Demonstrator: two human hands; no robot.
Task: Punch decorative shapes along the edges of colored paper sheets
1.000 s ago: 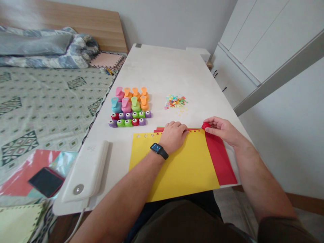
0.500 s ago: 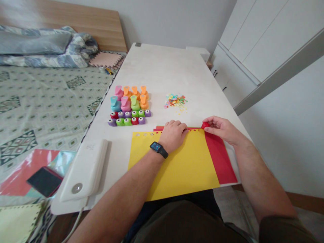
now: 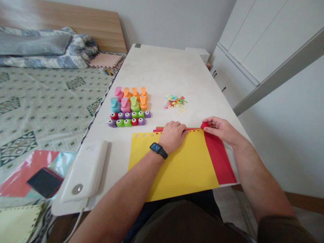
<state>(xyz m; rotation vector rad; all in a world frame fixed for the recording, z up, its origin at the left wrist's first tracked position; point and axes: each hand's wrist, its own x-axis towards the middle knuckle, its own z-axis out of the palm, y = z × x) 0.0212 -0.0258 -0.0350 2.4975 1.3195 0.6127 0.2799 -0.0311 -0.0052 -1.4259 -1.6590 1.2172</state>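
Note:
A yellow sheet of paper point(image 3: 182, 165) lies in front of me, with a row of small shaped holes along its far edge. My left hand point(image 3: 173, 135), with a dark watch point(image 3: 158, 150) on the wrist, is palm down on that edge, its fingers bent over and holding the sheet against the table. At the sheet's far right corner, my right hand point(image 3: 220, 129) grips a small red craft punch point(image 3: 204, 125) between thumb and fingers. The punch sits at the paper's edge; its slot is hidden. Red paper point(image 3: 222, 162) shows from under the yellow sheet on the right.
Several colourful craft punches point(image 3: 126, 104) stand in rows at the left of the white table point(image 3: 162, 67). A pile of small paper cut-outs point(image 3: 175, 101) lies beyond my hands. Near the left edge rests a white corded device point(image 3: 84, 172). A bed point(image 3: 50, 101) adjoins on the left.
Almost nothing differs. Both hands, the red punch and the paper keep their places; the whole view has shifted very slightly.

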